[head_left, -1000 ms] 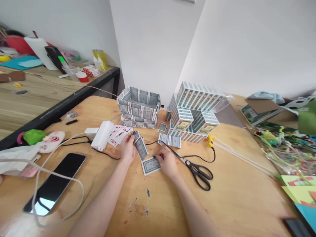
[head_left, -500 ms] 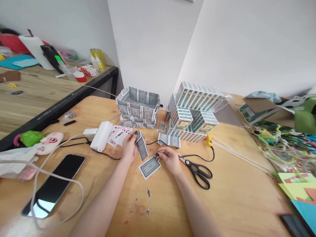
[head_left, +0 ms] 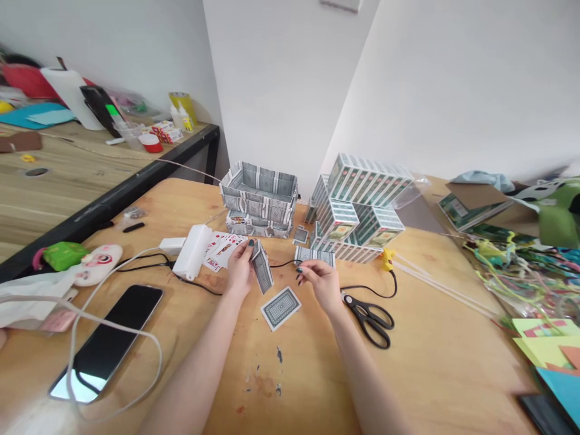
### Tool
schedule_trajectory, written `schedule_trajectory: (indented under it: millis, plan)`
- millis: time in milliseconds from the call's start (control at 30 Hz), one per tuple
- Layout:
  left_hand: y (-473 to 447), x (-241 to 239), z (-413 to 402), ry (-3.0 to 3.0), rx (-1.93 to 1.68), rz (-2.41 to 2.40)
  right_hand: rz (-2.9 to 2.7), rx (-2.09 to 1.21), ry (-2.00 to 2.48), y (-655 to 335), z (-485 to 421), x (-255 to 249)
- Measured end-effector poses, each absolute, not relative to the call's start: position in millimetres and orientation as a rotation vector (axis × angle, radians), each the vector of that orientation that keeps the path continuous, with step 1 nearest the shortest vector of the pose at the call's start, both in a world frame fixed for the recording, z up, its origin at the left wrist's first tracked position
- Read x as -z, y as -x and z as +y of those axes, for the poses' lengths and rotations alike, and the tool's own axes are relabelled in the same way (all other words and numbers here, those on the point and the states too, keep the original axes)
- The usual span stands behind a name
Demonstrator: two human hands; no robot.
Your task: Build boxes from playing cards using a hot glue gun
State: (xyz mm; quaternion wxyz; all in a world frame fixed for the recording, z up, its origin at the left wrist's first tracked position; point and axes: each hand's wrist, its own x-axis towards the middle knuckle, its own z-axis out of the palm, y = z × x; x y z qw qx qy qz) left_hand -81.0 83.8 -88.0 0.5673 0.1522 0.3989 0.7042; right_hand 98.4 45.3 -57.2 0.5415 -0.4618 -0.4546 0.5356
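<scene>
My left hand [head_left: 240,269] is closed on a folded playing card [head_left: 261,269] with a grey patterned back, held tilted above the table. My right hand [head_left: 321,281] hovers over the table, fingers bent and slightly apart, with nothing visible in them. Below and between the hands, a single playing card [head_left: 281,307] lies face down. Just beyond my right hand sits a folded-card piece [head_left: 316,257]. Scissors [head_left: 369,317] with black handles lie beside my right wrist. Face-up playing cards [head_left: 222,248] are spread left of my left hand.
A basket built of cards [head_left: 260,187] stands at the back, right of it stacked card boxes [head_left: 357,199]. A white power adapter [head_left: 191,252], cables and a phone [head_left: 109,341] lie left. A yellow glue gun [head_left: 388,259] rests right, near craft materials [head_left: 521,278].
My right hand has lifted off the face-down card and moved slightly up and away from it. My left hand still holds the folded card. The view has shifted a little.
</scene>
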Motion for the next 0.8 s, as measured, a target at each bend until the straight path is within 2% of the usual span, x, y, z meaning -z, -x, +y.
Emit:
schedule_trajectory:
  millis: [167,300,533,633,800]
  plan:
    - [85.0,88.2,84.9,-0.311,-1.652,0.896,-1.187,-1.199,0.977,-81.9,77.2,11.6]
    - [95.4,86.7,88.3,-0.272,-1.688,0.889,-1.442,-1.109,1.101,-67.3,111.3,-16.1]
    - [108.2,84.2,90.7,-0.208,-1.705,0.896,-1.881,-0.779,1.480,-49.4,156.4,-16.5]
    - [109.0,82.2,90.8,-0.185,-1.716,0.897,-1.870,-0.729,1.558,-50.8,153.2,-22.6]
    - [115.1,77.7,91.5,-0.043,-1.703,0.858,-1.744,-0.835,1.537,-76.3,106.8,-41.1]
